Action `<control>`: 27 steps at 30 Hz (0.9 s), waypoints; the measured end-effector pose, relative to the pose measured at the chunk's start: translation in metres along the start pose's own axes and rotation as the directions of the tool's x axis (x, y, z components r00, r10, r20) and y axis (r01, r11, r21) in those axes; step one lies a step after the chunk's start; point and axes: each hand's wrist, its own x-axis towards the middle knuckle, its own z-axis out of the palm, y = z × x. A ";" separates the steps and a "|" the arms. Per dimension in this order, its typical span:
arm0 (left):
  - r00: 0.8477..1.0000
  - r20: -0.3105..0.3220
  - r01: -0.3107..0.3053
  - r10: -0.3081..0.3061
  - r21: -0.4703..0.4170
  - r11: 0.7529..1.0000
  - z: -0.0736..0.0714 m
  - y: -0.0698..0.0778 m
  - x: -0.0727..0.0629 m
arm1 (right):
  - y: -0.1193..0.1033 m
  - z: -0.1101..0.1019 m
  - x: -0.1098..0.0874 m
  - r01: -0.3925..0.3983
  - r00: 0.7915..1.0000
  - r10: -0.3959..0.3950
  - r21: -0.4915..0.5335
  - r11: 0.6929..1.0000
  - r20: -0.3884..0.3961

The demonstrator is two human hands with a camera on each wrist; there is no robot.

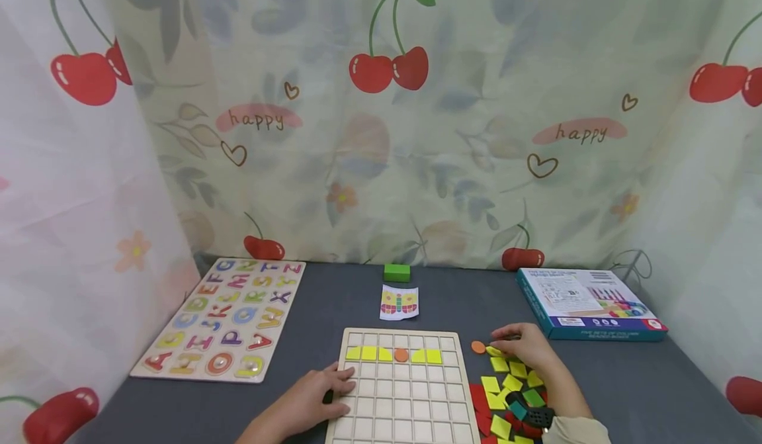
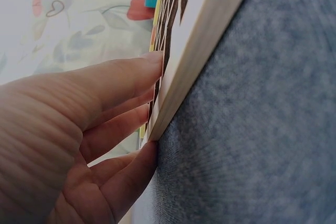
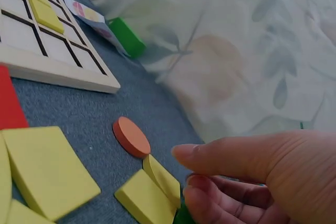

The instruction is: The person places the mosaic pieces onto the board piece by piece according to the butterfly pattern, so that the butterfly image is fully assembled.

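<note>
My left hand (image 1: 315, 398) rests its fingers on the left edge of a wooden grid board (image 1: 401, 389). In the left wrist view, fingertips (image 2: 153, 59) touch the board's rim. Along one upper row of the board lie yellow pieces (image 1: 369, 353) with an orange disc (image 1: 401, 355) among them. My right hand (image 1: 526, 345) is over the far end of a pile of loose pieces, beside another orange disc (image 3: 131, 137). Thumb and fingers are apart there, close to a curved yellow piece (image 3: 161, 179) leaning on a yellow block (image 3: 147, 198).
Yellow squares (image 1: 500, 425), red pieces (image 1: 479, 401) and a green square (image 1: 534, 398) lie right of the board. Behind it are a butterfly picture card (image 1: 399, 302) and a green block (image 1: 397, 272). An alphabet puzzle (image 1: 223, 318) lies left; a game box (image 1: 589, 304) lies right.
</note>
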 end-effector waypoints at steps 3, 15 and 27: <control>1.000 0.003 0.000 0.000 -0.003 1.000 0.000 0.000 0.000 | 0.005 -0.001 -0.001 -0.019 1.000 0.019 0.001 1.000 0.005; 1.000 -0.004 0.008 -0.008 0.023 1.000 -0.001 0.001 0.001 | 0.001 0.000 -0.004 0.036 0.999 -0.036 -0.080 0.996 0.007; 1.000 0.001 0.005 -0.005 0.009 1.000 0.000 0.001 0.000 | 0.000 0.006 -0.005 0.048 0.999 -0.048 -0.063 0.997 0.004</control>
